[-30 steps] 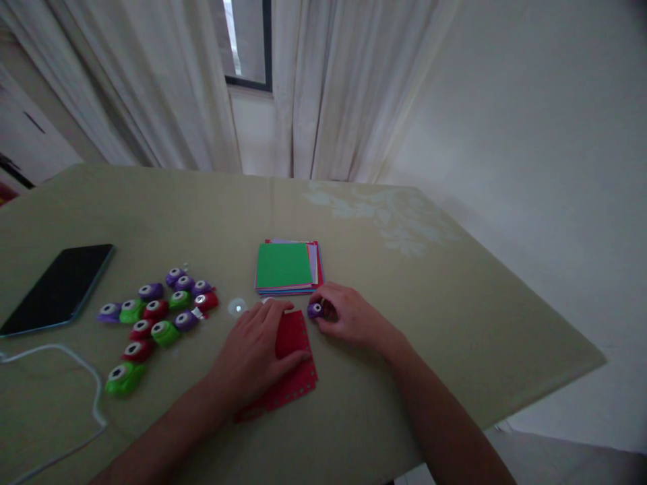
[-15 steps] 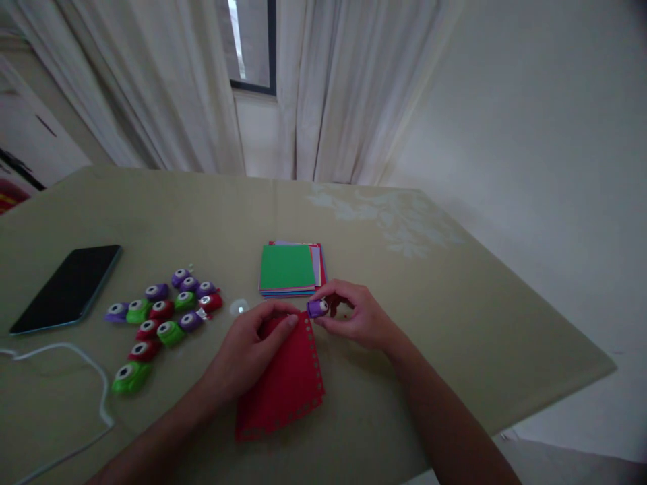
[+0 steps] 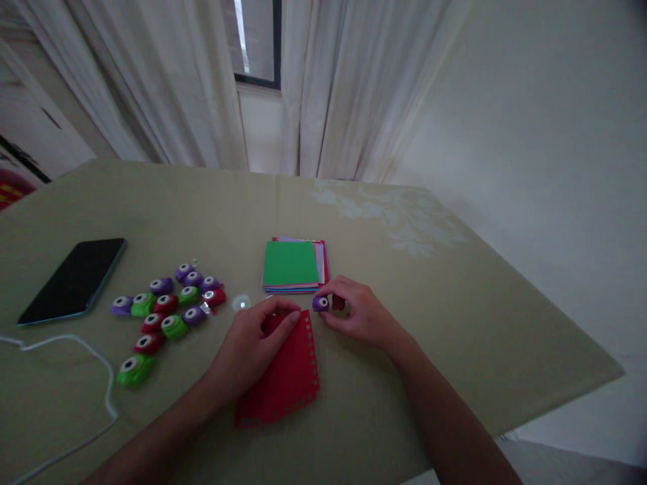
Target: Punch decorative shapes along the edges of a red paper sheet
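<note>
From my head camera, the one view I have, I judge that I am in the middle of punching holes along the border of a red paper sheet (image 3: 283,377), which lies flat in the lower centre of the frame on the olive table (image 3: 429,303). My left hand (image 3: 253,343) rests on the sheet's upper left part, fingers spread and pressing it down, holding nothing. My right hand (image 3: 356,313) sits just right of the sheet's top right corner, its thumb and fingers closed around a small purple punch (image 3: 320,304) whose white button faces the camera. The punch looks to be just off the paper's corner; whether it touches the edge I cannot tell. The next move, as I judge it, calls for sliding the punch's slot over an unpunched stretch of the edge, lining it up with the row already there, and pressing down while my left hand keeps the paper from shifting. The sheet is a saturated red, thin, and already carries a line of small holes along its right edge and its bottom edge. Above it, mid-frame, sits a stack of coloured paper (image 3: 293,266) with green on top. At centre left lies a cluster of spare punches (image 3: 169,306), purple, green and red, with a dark phone (image 3: 73,279) and a white cable (image 3: 75,350) further left.
</note>
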`<state>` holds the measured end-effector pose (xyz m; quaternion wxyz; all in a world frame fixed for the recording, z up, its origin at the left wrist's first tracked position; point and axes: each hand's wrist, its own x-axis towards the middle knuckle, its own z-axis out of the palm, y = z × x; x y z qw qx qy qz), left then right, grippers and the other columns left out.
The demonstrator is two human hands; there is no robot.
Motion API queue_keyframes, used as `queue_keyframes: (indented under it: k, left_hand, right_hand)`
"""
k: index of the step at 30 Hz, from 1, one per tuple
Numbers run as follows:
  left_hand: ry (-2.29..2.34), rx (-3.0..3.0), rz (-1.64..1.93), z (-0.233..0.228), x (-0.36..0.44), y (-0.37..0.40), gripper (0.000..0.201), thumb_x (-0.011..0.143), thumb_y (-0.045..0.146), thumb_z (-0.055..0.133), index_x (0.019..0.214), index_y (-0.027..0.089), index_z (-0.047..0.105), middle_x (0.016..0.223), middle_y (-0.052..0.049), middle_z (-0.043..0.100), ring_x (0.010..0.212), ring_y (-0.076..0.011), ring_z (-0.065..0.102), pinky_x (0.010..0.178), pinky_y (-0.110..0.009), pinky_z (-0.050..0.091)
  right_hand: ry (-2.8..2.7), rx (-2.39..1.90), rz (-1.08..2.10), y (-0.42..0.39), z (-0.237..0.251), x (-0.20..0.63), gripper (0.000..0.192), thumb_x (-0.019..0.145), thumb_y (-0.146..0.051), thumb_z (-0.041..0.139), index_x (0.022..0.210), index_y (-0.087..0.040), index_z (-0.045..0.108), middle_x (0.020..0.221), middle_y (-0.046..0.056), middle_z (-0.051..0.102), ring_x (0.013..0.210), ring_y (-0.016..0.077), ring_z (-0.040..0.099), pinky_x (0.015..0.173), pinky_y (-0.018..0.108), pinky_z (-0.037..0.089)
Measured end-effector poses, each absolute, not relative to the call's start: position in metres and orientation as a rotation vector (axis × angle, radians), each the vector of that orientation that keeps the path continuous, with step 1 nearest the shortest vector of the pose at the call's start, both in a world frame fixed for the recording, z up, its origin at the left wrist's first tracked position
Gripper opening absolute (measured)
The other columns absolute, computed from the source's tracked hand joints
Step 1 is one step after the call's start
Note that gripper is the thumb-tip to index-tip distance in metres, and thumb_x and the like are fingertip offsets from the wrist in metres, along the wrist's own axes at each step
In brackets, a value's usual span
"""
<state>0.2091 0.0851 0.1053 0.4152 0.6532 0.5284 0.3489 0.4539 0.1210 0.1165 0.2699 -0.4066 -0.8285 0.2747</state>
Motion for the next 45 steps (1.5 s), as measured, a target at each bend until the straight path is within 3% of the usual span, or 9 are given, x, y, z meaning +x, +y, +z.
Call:
queue_keyframes:
  k: [4, 8, 14, 23, 28, 36, 39, 43, 45]
  left_hand:
    - [1.354, 1.807, 0.838, 0.101, 0.21, 0.084, 0.021, 0.101, 0.04, 0.061, 0.103, 0.026, 0.077, 0.099, 0.0, 0.083, 0.089, -0.0235, 0.076, 0.085, -0.036, 0.055]
    - [1.356, 1.937, 0.768, 0.095, 0.211, 0.081, 0.019, 0.102, 0.035, 0.059, 0.103, 0.026, 0.076, 0.105, -0.003, 0.083, 0.098, -0.0259, 0.075, 0.092, -0.04, 0.053]
    - [1.358, 2.027, 0.735, 0.094, 0.21, 0.081, 0.021, 0.105, 0.034, 0.055, 0.105, 0.025, 0.074, 0.107, -0.005, 0.082, 0.1, -0.0278, 0.074, 0.093, -0.042, 0.053]
    - [1.374, 2.137, 0.674, 0.093, 0.209, 0.082, 0.023, 0.107, 0.031, 0.052, 0.104, 0.023, 0.073, 0.108, -0.008, 0.082, 0.101, -0.0286, 0.074, 0.095, -0.043, 0.053]
    - [1.391, 2.157, 0.665, 0.094, 0.209, 0.083, 0.021, 0.106, 0.03, 0.054, 0.102, 0.023, 0.073, 0.104, -0.008, 0.082, 0.099, -0.0297, 0.075, 0.093, -0.043, 0.053]
    - [1.39, 2.18, 0.669, 0.089, 0.206, 0.086, 0.022, 0.106, 0.029, 0.053, 0.105, 0.023, 0.074, 0.109, -0.009, 0.082, 0.102, -0.0294, 0.074, 0.096, -0.043, 0.053]
    - [1.382, 2.176, 0.667, 0.087, 0.206, 0.085, 0.02, 0.105, 0.027, 0.056, 0.103, 0.023, 0.075, 0.107, -0.008, 0.082, 0.098, -0.0286, 0.075, 0.095, -0.044, 0.055]
    - [1.474, 2.094, 0.716, 0.085, 0.213, 0.092, 0.01, 0.1, 0.026, 0.07, 0.106, 0.023, 0.077, 0.113, -0.01, 0.08, 0.1, -0.0283, 0.075, 0.093, -0.044, 0.06]
    - [1.589, 2.009, 0.804, 0.087, 0.219, 0.103, 0.023, 0.102, 0.033, 0.073, 0.122, 0.021, 0.073, 0.127, -0.011, 0.075, 0.108, -0.0278, 0.074, 0.094, -0.046, 0.062]
  right_hand:
    - [-2.453, -1.389, 0.328, 0.125, 0.115, 0.457, 0.025, 0.093, -0.014, 0.072, 0.117, -0.015, 0.074, 0.111, 0.013, 0.074, 0.105, 0.028, 0.065, 0.097, 0.041, 0.051]
    - [-2.454, -1.575, 0.103, 0.124, 0.118, 0.458, 0.019, 0.093, -0.024, 0.076, 0.111, -0.018, 0.076, 0.117, 0.013, 0.072, 0.112, 0.0328, 0.06, 0.1, 0.048, 0.045]
    - [-2.356, -1.692, 0.262, 0.125, 0.121, 0.477, 0.021, 0.093, -0.024, 0.077, 0.114, -0.023, 0.078, 0.136, 0.013, 0.064, 0.127, 0.034, 0.054, 0.109, 0.05, 0.042]
    - [-2.35, -1.825, 0.37, 0.116, 0.123, 0.488, 0.025, 0.1, -0.013, 0.068, 0.123, -0.02, 0.076, 0.12, 0.012, 0.069, 0.114, 0.0264, 0.065, 0.106, 0.037, 0.047]
    - [-2.241, -1.94, 0.218, 0.131, 0.115, 0.48, 0.024, 0.103, -0.016, 0.067, 0.125, -0.02, 0.075, 0.121, 0.011, 0.07, 0.112, 0.025, 0.067, 0.103, 0.033, 0.048]
    - [-2.063, -2.099, -0.026, 0.144, 0.116, 0.47, 0.04, 0.104, -0.023, 0.065, 0.143, -0.018, 0.064, 0.144, 0.02, 0.064, 0.128, 0.0357, 0.061, 0.109, 0.048, 0.046]
    - [-2.126, -1.898, -0.155, 0.131, 0.133, 0.43, 0.048, 0.105, -0.033, 0.067, 0.15, -0.019, 0.059, 0.155, 0.02, 0.058, 0.139, 0.0364, 0.054, 0.116, 0.051, 0.042]
    - [-2.511, -1.251, 0.012, 0.123, 0.154, 0.343, 0.036, 0.108, -0.045, 0.063, 0.132, -0.018, 0.068, 0.13, 0.013, 0.073, 0.123, 0.03, 0.064, 0.11, 0.044, 0.051]
    - [-2.661, -1.071, 0.03, 0.127, 0.157, 0.302, 0.035, 0.107, -0.046, 0.064, 0.125, -0.017, 0.07, 0.122, 0.012, 0.074, 0.117, 0.0312, 0.067, 0.103, 0.044, 0.055]
